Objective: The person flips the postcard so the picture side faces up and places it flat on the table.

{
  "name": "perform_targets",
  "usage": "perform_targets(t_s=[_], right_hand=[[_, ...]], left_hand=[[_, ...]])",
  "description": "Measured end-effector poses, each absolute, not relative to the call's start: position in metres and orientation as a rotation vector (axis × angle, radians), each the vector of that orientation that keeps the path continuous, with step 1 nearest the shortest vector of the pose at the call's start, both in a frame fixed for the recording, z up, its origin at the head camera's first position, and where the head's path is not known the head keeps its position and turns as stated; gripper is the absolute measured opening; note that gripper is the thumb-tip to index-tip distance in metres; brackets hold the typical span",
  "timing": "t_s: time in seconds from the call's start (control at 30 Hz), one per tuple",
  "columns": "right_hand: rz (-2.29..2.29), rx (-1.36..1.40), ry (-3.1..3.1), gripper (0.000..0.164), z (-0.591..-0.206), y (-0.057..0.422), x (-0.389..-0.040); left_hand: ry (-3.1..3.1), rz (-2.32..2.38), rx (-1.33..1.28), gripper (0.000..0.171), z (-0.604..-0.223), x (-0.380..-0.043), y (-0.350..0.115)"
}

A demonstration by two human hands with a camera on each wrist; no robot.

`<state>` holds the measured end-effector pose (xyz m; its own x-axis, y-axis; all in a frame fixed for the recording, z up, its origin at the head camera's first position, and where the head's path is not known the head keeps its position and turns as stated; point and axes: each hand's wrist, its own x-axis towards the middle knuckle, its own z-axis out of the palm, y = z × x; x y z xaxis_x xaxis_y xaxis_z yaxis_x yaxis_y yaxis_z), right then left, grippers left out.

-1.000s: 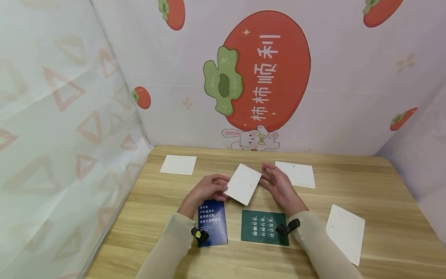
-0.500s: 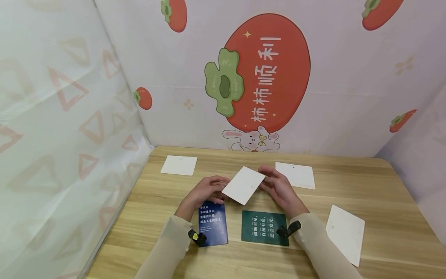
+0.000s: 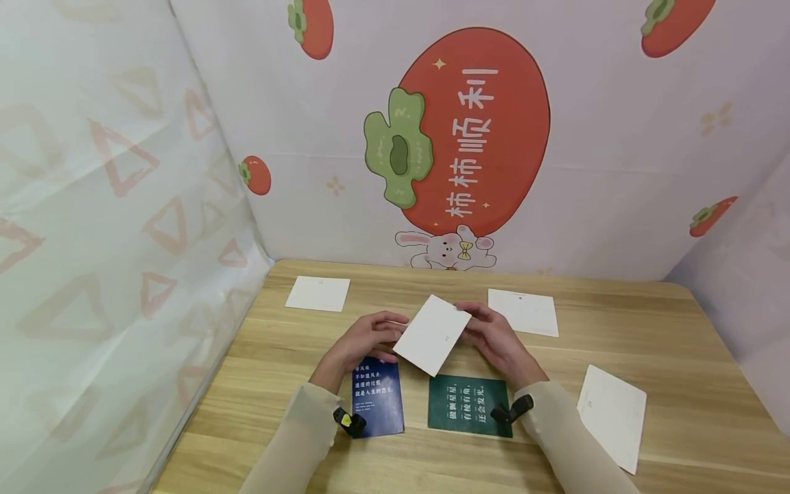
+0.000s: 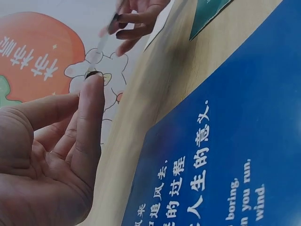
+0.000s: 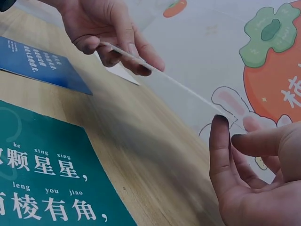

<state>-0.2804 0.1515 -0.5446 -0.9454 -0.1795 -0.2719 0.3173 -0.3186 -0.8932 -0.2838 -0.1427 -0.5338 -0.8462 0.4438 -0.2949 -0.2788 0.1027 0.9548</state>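
Between both hands, raised above the table, is a white card (image 3: pixel 432 336), blank side up apart from a small faint mark. My left hand (image 3: pixel 360 343) pinches its left edge, with some fingers hidden beneath it. At the upper right corner my right hand (image 3: pixel 498 343) pinches the card between thumb and fingers. The right wrist view shows this card (image 5: pixel 188 92) edge-on and slanting, spanning the two hands. Below the left wrist lies a dark blue card (image 3: pixel 378 405) with white writing. A dark green card (image 3: pixel 465 405) with writing lies by the right wrist.
Other white cards lie flat on the wooden table (image 3: pixel 278 412): one card (image 3: pixel 317 293) at the back left, one card (image 3: pixel 524 312) behind the right hand, one card (image 3: pixel 613 418) at the right. A persimmon-printed cloth (image 3: pixel 617 137) stands behind the table; another patterned cloth (image 3: pixel 92 240) hangs at the left.
The white card has tilted and turned slightly, its front corner now lower. My right hand's thumb and fingers have come in onto its upper right corner. The left hand keeps its hold.
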Motion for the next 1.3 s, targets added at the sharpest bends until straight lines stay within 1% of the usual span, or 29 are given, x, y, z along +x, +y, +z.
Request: perform_targets(t_s=[0.2,0.53,0.77,1.13,1.3], right_hand=[[-2.353,0.126,1.547,0.033,-0.5463,0.1513,-0.2797],[-2.344,0.153,1.585,0.043,-0.5451,0.1527,-0.28],[-2.331,0.169,1.675,0.035,-0.5467,0.1518,-0.2809],[-2.365,0.149,1.655,0.037,-0.5443,0.1496,-0.2796],[-2.353,0.204,1.688,0.034,-0.5433,0.1487,-0.2794]], left_hand=[[1.851,1.813,0.157,0.037,-0.5366,-0.2847,-0.1424],[1.816,1.874,0.162,0.035,-0.539,-0.2877,-0.1447],[1.805,1.873,0.17,0.035,-0.5403,-0.2887,-0.1457],[1.855,1.857,0.243,0.04,-0.536,-0.2866,-0.1459],[1.84,1.897,0.298,0.039,-0.5333,-0.2855,-0.1463]])
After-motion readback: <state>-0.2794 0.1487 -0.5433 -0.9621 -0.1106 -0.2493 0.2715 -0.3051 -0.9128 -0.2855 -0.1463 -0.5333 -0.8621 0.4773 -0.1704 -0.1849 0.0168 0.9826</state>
